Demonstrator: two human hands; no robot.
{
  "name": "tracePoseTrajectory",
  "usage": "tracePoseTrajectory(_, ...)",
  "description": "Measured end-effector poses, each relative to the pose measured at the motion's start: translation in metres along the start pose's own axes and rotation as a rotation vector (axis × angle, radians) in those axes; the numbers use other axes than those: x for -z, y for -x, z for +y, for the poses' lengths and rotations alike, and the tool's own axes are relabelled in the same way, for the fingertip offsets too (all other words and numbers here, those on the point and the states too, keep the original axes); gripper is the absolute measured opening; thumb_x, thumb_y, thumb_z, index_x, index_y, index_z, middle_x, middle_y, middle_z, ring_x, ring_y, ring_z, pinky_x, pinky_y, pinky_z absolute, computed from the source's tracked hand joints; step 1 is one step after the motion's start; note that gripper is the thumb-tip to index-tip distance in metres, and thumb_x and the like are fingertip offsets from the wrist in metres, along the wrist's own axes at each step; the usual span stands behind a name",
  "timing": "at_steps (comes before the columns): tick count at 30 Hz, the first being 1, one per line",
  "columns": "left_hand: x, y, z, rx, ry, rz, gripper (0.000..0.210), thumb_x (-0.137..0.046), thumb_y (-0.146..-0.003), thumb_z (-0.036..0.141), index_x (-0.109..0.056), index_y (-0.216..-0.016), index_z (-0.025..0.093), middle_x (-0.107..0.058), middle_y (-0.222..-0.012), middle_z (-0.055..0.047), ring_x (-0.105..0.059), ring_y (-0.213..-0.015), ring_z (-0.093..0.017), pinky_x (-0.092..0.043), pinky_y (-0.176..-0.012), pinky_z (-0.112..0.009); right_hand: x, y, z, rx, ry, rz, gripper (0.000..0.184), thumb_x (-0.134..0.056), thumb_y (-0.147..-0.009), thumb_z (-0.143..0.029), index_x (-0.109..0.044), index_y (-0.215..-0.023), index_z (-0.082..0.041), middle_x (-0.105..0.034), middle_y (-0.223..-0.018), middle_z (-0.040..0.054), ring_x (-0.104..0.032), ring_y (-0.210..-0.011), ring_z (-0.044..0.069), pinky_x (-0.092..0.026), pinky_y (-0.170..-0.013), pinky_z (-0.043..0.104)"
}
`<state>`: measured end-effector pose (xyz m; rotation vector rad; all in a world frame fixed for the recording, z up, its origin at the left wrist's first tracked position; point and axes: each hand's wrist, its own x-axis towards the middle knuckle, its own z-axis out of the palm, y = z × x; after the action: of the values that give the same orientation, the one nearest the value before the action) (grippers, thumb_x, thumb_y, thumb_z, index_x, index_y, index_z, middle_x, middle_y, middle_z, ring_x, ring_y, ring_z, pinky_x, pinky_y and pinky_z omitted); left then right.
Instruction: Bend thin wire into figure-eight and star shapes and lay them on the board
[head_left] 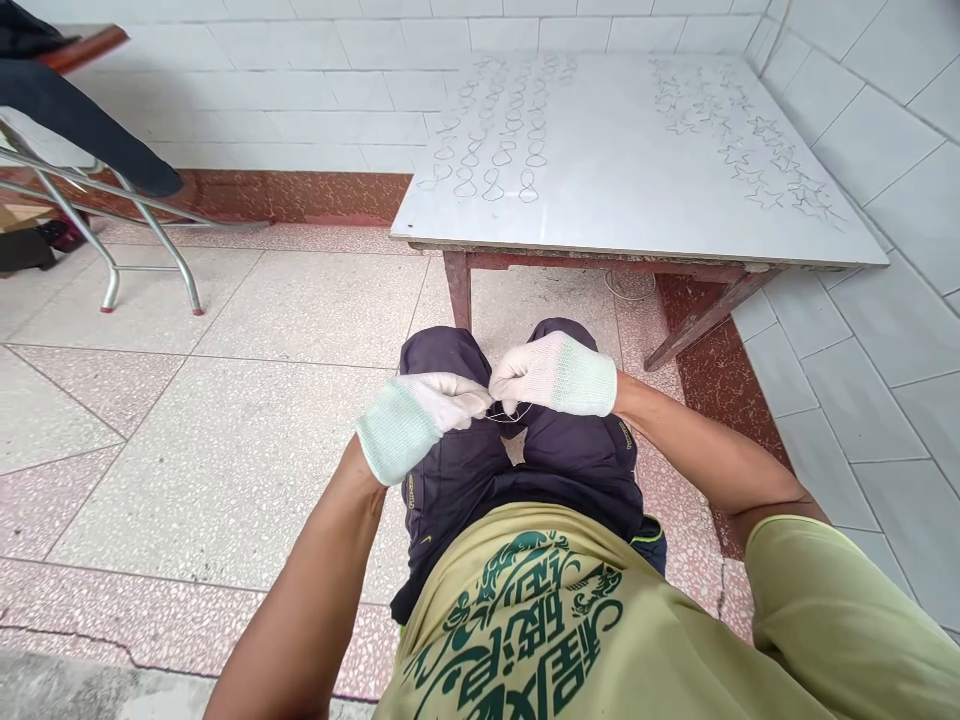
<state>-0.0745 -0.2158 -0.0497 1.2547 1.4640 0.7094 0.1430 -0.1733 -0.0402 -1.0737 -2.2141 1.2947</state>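
Matt knitted gloves covered both hands; the wire between them looked metallic; the tabletop beyond was smooth and glossy.

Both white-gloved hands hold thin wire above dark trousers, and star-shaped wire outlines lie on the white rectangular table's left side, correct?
No: in the head view, the star-shaped wire outlines lie on the right side of the white table; the rest stands.

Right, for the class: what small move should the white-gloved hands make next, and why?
Probably a gentle bend: the white-gloved left hand could steady the thin, pale wire-like strand while the white-gloved right hand shapes it. Both hands pinch at it above dark purple trousers, its visible part curves loosely, and thin outlined stars lie on the white rectangular table.
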Motion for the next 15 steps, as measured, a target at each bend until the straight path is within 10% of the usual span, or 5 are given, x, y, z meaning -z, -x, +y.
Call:
tracePoseTrajectory(3,-0.002,-0.004,0.001,0.050,0.000,-0.014,0.018,-0.089,-0.067,0.035,-0.081,-0.071,0.019,-0.074,-0.065,-0.007,-0.064,-0.060,-0.017,-0.051,-0.055,-0.027,0.001,-0.001,0.001,0.009,0.082,0.032,0.015,-0.068,-0.094,-0.021,-0.083,-0.096,-0.020,-0.083,-0.085,-0.0028,-0.078,-0.084,0.014,-0.055,-0.081,0.024)
tracePoseTrajectory(8,0.001,-0.003,-0.001,-0.002,0.096,0.131,0.027,-0.087,-0.071,0.043,-0.082,-0.082,0.018,-0.079,-0.078,-0.009,-0.070,-0.068,-0.019,-0.056,-0.063,-0.029,0.011,0.013,-0.009,0.163,0.490,0.450,0.022,-0.066,-0.102,-0.028,-0.081,-0.115,-0.019,-0.082,-0.110,0.0078,-0.073,-0.109,0.025,-0.051,-0.099,0.038)
tracePoseTrajectory(15,-0.015,0.006,-0.003,-0.068,0.267,0.253,0.038,-0.088,-0.070,0.049,-0.083,-0.089,0.016,-0.083,-0.089,-0.011,-0.072,-0.075,-0.020,-0.057,-0.070,-0.030,-0.001,0.014,-0.021,0.512,0.935,0.165,0.021,-0.070,-0.103,-0.029,-0.081,-0.101,-0.011,-0.078,-0.120,0.0160,-0.068,-0.119,0.031,-0.051,-0.100,0.046)
